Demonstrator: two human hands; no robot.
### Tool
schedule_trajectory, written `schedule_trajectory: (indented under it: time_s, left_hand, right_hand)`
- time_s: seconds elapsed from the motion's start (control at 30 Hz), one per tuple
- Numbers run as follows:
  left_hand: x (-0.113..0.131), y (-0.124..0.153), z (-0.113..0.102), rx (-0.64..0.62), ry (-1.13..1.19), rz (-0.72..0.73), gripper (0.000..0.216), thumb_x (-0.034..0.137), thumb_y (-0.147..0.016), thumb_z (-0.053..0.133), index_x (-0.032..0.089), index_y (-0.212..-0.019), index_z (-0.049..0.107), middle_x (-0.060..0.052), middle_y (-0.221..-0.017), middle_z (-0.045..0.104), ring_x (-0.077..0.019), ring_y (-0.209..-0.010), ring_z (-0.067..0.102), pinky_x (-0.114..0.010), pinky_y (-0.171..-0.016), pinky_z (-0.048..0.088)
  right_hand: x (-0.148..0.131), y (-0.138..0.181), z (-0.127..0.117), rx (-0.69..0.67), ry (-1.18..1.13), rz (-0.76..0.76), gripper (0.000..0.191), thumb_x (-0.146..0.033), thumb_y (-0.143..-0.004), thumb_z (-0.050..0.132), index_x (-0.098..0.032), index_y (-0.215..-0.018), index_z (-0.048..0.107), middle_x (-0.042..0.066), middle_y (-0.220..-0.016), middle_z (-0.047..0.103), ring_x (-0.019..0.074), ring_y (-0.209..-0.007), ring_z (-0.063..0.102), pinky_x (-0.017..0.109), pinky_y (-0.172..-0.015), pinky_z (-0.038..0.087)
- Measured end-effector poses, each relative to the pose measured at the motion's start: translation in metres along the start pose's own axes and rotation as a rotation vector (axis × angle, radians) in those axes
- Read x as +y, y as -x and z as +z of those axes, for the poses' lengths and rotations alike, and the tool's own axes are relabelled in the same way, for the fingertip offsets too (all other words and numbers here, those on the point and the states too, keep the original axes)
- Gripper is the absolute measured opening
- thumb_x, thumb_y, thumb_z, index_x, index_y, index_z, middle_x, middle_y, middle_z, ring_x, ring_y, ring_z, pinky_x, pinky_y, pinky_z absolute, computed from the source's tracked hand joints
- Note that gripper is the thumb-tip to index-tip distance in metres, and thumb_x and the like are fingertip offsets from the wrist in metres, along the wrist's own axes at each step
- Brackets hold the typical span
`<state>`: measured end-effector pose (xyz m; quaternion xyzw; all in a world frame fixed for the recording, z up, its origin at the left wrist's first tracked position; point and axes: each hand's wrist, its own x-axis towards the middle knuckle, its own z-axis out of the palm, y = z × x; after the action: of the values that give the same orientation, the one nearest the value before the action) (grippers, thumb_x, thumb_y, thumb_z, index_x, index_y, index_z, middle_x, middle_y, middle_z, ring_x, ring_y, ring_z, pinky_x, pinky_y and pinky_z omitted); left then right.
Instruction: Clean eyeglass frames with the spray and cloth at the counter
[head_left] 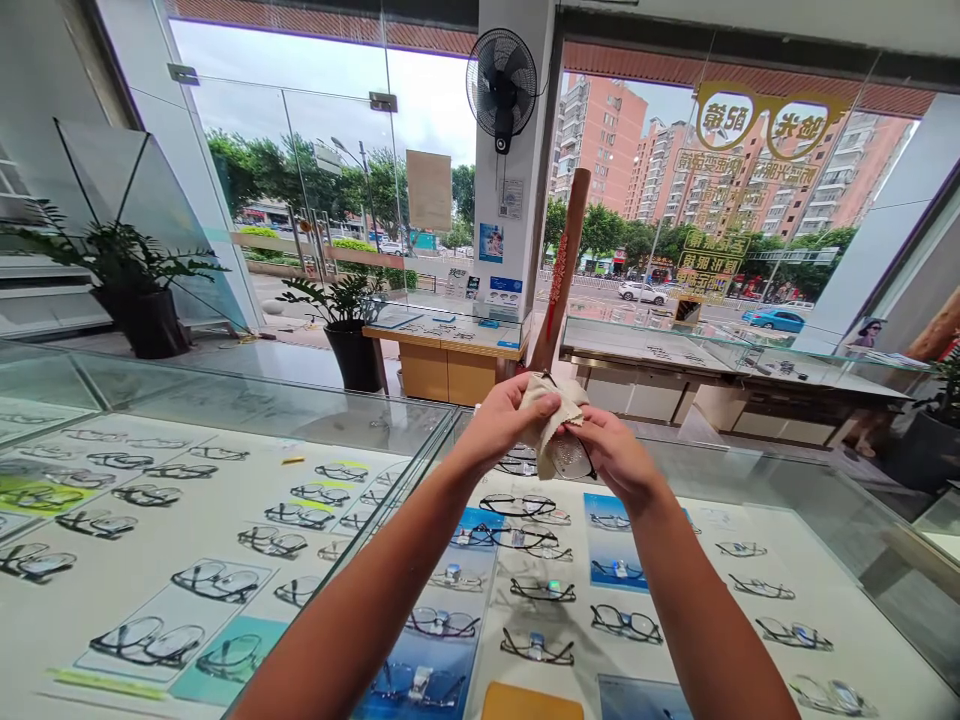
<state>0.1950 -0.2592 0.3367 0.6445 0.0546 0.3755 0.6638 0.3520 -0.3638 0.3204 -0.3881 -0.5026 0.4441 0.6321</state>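
Both my arms reach out over a glass display counter (420, 425). My left hand (504, 418) is closed on a beige cleaning cloth (551, 415), pinching it against a pair of glasses (574, 458). My right hand (616, 455) grips those glasses from the right side; one clear lens shows below the cloth. Most of the frame is hidden by the cloth and my fingers.
Under the glass lie several rows of spectacle frames (525, 505) on white, blue and green cards. Further counters (450, 340) stand ahead, with potted plants (345, 320), a wall fan (501, 85) on a pillar, a leaning wooden pole (561, 270) and shop windows onto a street.
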Motion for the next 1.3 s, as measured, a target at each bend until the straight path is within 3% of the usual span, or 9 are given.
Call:
schedule_trajectory:
  time_s: [0.23,0.4,0.53,0.67,0.77,0.9,1.0,1.13,1.3]
  left_hand:
    - [-0.003,0.003,0.009,0.055,-0.003,0.018,0.055,0.045,-0.072,0.096,0.015,-0.111,0.072,-0.007,-0.098,0.077,-0.0158,-0.077,0.067,-0.025,-0.071,0.052]
    - [-0.005,-0.001,0.011,0.082,0.029,0.098,0.049,0.057,-0.078,0.089,0.013,-0.094,0.073,-0.004,-0.080,0.073,-0.0131,-0.064,0.062,-0.024,-0.062,0.048]
    - [0.004,-0.002,-0.002,-0.092,0.073,0.014,0.051,0.062,-0.085,0.081,0.012,-0.088,0.074,-0.006,-0.070,0.071,-0.0153,-0.059,0.063,-0.026,-0.060,0.049]
    - [0.009,0.000,-0.012,-0.206,0.089,-0.081,0.046,0.043,-0.077,0.094,0.011,-0.102,0.074,-0.009,-0.087,0.076,-0.0160,-0.072,0.069,-0.025,-0.068,0.052]
    - [0.000,-0.001,-0.006,-0.097,0.055,-0.032,0.050,0.042,-0.071,0.097,0.012,-0.101,0.072,-0.005,-0.080,0.074,-0.0137,-0.064,0.066,-0.024,-0.064,0.050]
    - [-0.009,-0.004,0.005,0.071,0.038,0.083,0.052,0.059,-0.079,0.088,0.011,-0.087,0.071,-0.002,-0.066,0.067,-0.0108,-0.053,0.057,-0.022,-0.054,0.043]
    - [-0.007,-0.005,0.003,0.016,0.083,0.083,0.054,0.064,-0.082,0.084,0.011,-0.084,0.071,-0.004,-0.068,0.068,-0.0117,-0.057,0.059,-0.023,-0.058,0.045]
    - [-0.006,-0.003,0.002,-0.084,0.163,0.007,0.055,0.044,-0.072,0.097,0.011,-0.109,0.075,-0.008,-0.090,0.075,-0.0140,-0.073,0.066,-0.024,-0.073,0.051]
    - [-0.019,-0.004,0.015,0.103,0.244,0.003,0.056,0.051,-0.068,0.098,0.010,-0.095,0.073,-0.003,-0.076,0.069,-0.0098,-0.062,0.057,-0.022,-0.063,0.044]
  right_hand:
    - [0.004,-0.001,-0.001,0.040,-0.012,0.015,0.040,-0.052,-0.068,0.097,-0.020,-0.082,0.078,0.004,-0.082,0.075,0.0187,-0.074,0.062,0.030,-0.069,0.047]
    - [0.003,0.001,0.001,0.004,0.075,-0.039,0.038,-0.054,-0.075,0.092,-0.020,-0.085,0.079,0.004,-0.089,0.076,0.0195,-0.085,0.063,0.033,-0.085,0.048]
    - [-0.004,0.003,0.001,-0.029,0.096,-0.045,0.037,-0.055,-0.079,0.090,-0.020,-0.083,0.078,0.005,-0.088,0.076,0.0201,-0.088,0.063,0.034,-0.088,0.046]
    - [-0.008,0.004,-0.001,-0.022,0.056,0.009,0.039,-0.055,-0.074,0.093,-0.020,-0.081,0.077,0.006,-0.087,0.076,0.0197,-0.083,0.062,0.034,-0.082,0.046]
    - [-0.003,0.001,-0.001,0.004,0.035,0.025,0.041,-0.055,-0.070,0.095,-0.020,-0.082,0.079,0.005,-0.086,0.075,0.0187,-0.081,0.061,0.033,-0.081,0.045]
    - [0.002,0.000,0.004,0.001,0.063,-0.009,0.041,-0.056,-0.072,0.094,-0.020,-0.081,0.079,0.004,-0.085,0.075,0.0186,-0.082,0.060,0.033,-0.082,0.044]
    - [-0.001,0.001,0.005,-0.006,0.059,-0.039,0.038,-0.055,-0.076,0.092,-0.020,-0.081,0.079,0.005,-0.086,0.076,0.0193,-0.085,0.061,0.032,-0.084,0.046]
    - [-0.006,0.002,0.002,0.049,-0.004,-0.039,0.037,-0.054,-0.074,0.093,-0.021,-0.080,0.078,0.004,-0.082,0.074,0.0179,-0.077,0.060,0.030,-0.072,0.046]
    - [0.005,-0.003,0.003,0.061,0.016,-0.077,0.039,-0.055,-0.073,0.094,-0.020,-0.083,0.079,0.004,-0.086,0.075,0.0182,-0.081,0.062,0.031,-0.079,0.048]
